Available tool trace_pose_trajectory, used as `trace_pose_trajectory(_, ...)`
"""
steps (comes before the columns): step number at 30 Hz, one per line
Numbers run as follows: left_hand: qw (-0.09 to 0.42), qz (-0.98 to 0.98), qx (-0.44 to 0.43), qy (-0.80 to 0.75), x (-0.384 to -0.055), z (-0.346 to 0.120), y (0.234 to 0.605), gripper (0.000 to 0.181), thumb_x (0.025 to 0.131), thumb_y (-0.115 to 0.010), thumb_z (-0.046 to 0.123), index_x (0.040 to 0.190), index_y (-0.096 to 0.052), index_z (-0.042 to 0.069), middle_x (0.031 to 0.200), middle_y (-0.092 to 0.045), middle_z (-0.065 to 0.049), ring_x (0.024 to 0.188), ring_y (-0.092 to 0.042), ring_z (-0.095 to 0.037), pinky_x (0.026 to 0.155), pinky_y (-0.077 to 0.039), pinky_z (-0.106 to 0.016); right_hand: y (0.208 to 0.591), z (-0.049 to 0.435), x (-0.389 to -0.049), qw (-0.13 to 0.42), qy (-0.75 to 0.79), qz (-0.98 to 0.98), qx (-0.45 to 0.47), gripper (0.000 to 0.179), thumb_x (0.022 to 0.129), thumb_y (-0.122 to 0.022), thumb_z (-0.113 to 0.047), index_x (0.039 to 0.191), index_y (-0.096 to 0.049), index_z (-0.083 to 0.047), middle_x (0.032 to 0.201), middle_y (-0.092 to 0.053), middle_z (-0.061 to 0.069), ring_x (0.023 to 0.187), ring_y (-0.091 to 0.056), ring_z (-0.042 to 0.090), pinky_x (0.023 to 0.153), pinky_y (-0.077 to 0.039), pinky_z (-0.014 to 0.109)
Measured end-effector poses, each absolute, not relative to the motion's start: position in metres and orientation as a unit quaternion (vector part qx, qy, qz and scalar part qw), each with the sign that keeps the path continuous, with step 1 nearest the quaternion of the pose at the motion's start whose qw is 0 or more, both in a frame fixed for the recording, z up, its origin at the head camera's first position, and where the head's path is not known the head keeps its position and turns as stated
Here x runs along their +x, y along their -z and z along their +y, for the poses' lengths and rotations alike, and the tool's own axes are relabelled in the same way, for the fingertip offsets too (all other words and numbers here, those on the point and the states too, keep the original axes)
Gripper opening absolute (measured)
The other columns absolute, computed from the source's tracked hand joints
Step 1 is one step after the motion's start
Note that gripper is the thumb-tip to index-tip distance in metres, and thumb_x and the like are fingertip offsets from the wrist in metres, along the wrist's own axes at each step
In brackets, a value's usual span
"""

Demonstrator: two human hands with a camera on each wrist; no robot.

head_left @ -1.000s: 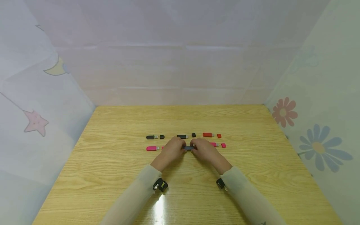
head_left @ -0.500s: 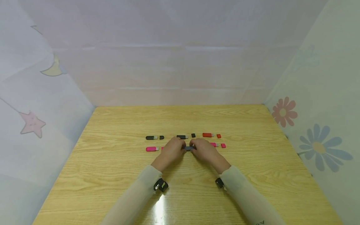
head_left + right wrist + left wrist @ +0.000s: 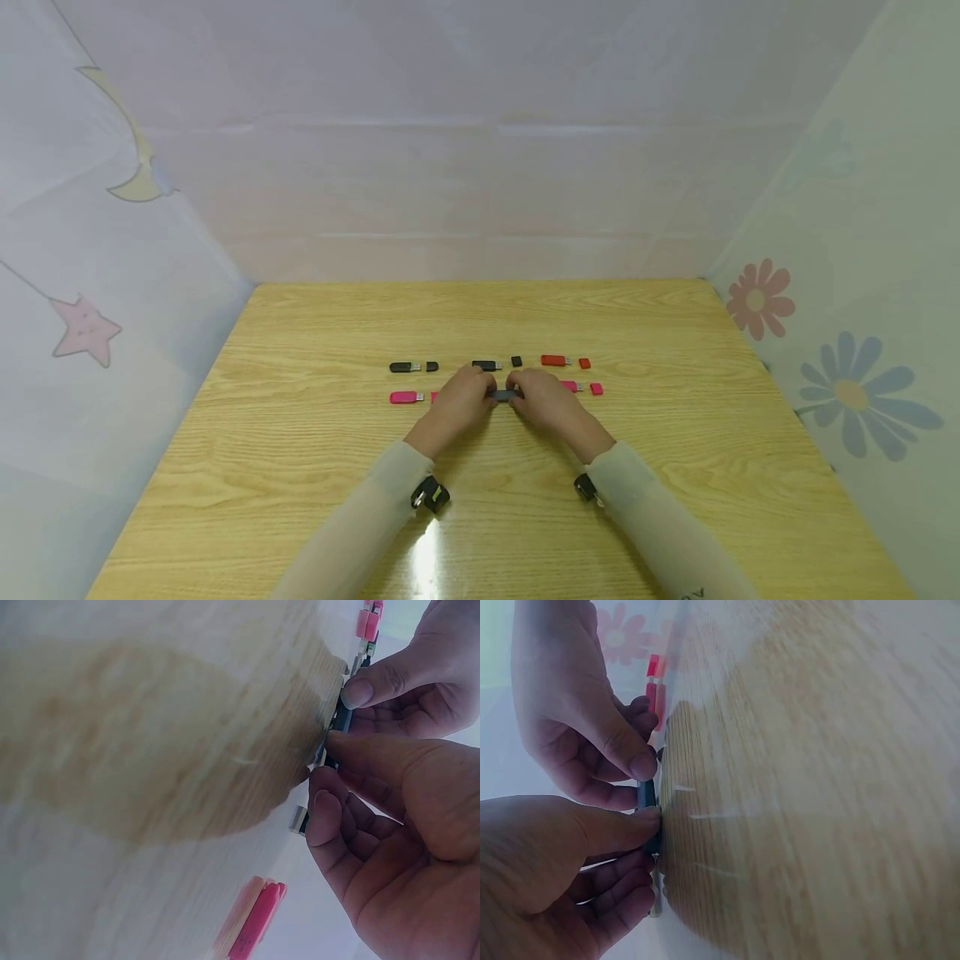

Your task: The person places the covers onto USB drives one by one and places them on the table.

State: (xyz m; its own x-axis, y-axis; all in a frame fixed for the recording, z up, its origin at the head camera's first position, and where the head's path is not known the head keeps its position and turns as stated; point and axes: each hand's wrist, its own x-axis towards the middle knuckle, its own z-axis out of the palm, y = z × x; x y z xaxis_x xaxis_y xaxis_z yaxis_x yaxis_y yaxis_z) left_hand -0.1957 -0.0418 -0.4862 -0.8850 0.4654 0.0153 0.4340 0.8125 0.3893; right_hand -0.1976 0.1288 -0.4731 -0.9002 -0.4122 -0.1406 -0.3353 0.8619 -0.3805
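Near the middle of the table, my left hand point(image 3: 463, 397) pinches the left end of a dark blue-grey USB stick point(image 3: 503, 396). On its other end are the thumb and fingers of my right hand point(image 3: 546, 398). The two hands face each other close together, just above or on the tabletop. In the left wrist view the stick point(image 3: 646, 796) shows between the two thumbs; fingertips cover both its ends. Seen from the right wrist, the stick point(image 3: 343, 718) is partly hidden too. Whether a cap sits on it I cannot tell.
Behind the hands lie a black USB stick point(image 3: 405, 367) with its cap point(image 3: 432, 367), another black stick point(image 3: 487, 365) and cap point(image 3: 517, 361), and a red stick point(image 3: 554, 360) and cap point(image 3: 585, 363). Pink sticks point(image 3: 405, 397) flank the hands, with a pink cap point(image 3: 596, 389) at right.
The hands and the blue-grey USB stick stay practically in place. Only the head view shifts very slightly.
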Motion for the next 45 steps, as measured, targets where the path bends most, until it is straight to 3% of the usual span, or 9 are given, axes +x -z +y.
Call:
trace_pose_trajectory(37, 0.03, 0.953, 0.236, -0.186, -0.196, -0.037, 0.491, 0.013, 0.089, -0.072, 0.019, 0.097, -0.073, 0.008, 0.088, -0.06, -0.001, 0.084, -0.055, -0.017, 0.077, -0.049, -0.031, 0.473, 0.136, -0.198, 0.132, 0.203, 0.953, -0.183, 0.011, 0.092, -0.068, -0.012, 0.102, -0.066, -0.008, 0.079, -0.059, -0.001, 0.068, -0.051, 0.015, 0.064, -0.046, 0.032)
trace_pose_trajectory(45, 0.035, 0.955, 0.221, -0.196, -0.196, -0.041, 0.49, 0.017, 0.093, -0.067, 0.02, 0.103, -0.072, 0.007, 0.097, -0.064, -0.003, 0.095, -0.058, -0.021, 0.085, -0.05, -0.034, 0.472, 0.141, -0.198, 0.136, 0.199, 0.956, -0.166, 0.022, 0.093, -0.067, -0.016, 0.113, -0.064, -0.007, 0.08, -0.057, -0.002, 0.071, -0.052, 0.015, 0.066, -0.047, 0.033)
